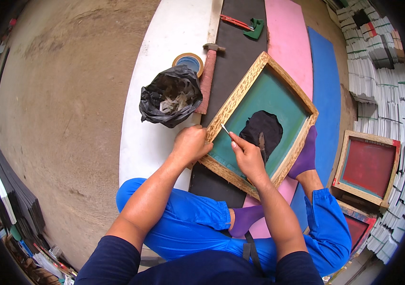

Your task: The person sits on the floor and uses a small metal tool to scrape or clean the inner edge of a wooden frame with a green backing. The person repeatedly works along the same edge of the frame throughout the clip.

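Note:
A wooden screen-printing frame (302,129) with green mesh (249,97) lies tilted in front of me, its wood covered in small dark marks. My left hand (190,145) is closed on the frame's left corner. Over the mesh, my right hand (249,161) pinches a thin tool with a pale tip (225,128), which points at the frame's left rail; its kind is unclear. A black cloth (271,127) rests on the mesh just beyond my right hand. On the cloth is a slim brownish tool (262,141), partly hidden by my right hand.
An open black plastic bag (157,102) with scraps, a tape roll (179,60) and a hammer (207,78) lie left of the frame. Red-handled pliers (233,20) touch a green piece (256,29) at the far end. Another framed screen (366,164) leans by paper stacks (388,95).

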Demonstrator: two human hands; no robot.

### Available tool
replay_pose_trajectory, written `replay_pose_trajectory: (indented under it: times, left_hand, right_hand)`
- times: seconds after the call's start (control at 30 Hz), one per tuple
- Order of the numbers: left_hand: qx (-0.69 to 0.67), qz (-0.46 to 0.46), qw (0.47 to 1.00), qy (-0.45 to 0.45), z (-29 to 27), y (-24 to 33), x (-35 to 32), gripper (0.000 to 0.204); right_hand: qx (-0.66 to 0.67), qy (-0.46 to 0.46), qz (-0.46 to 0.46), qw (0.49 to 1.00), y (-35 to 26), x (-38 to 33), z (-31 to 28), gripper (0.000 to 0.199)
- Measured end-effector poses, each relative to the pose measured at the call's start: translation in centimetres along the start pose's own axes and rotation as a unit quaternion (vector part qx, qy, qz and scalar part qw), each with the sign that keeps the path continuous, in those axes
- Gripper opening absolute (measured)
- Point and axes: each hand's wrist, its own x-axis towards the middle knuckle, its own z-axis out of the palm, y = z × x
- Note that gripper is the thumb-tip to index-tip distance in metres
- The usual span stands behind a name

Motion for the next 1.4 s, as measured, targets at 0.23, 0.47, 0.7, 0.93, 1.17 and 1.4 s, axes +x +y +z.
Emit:
replay_pose_trajectory:
  times: [0.23, 0.47, 0.7, 0.93, 1.17, 1.4]
  left_hand:
    - [-0.001, -0.001, 1.0, -0.001, -0.1, 0.1, -0.1, 0.033]
    - [-0.003, 0.003, 1.0, 0.008, 0.1, 0.2, -0.1, 0.033]
    - [0.014, -0.018, 1.0, 0.0, 0.4, -0.1, -0.2, 0.032]
    - [0.003, -0.007, 1.0, 0.0, 0.4, -0.1, 0.1, 0.033]
    - [0.009, -0.006, 1.0, 0.006, 0.5, 0.2, 0.2, 0.034]
    - [0.0, -0.005, 1.0, -0.003, 0.3, -0.4, 0.0, 0.034]
  right_hand:
    - [-0.1, -0.054, 0.087, 0.99, -3.2, -0.7, -1.0, 0.035]
    - [-0.333, -0.08, 0.019, 0.939, -4.2, -0.6, -0.8, 0.039]
    - [-0.282, -0.096, 0.017, 0.954, -2.9, -0.6, -0.2, 0.042]
    - [0.05, -0.083, 0.058, 0.994, 1.2, -0.4, 0.8, 0.041]
    - [0.001, -0.049, -0.056, 0.997, 3.8, -0.2, 1.0, 0.047]
    - [0.471, -0.193, 0.427, 0.748, -1.5, 1.4, -2.1, 0.044]
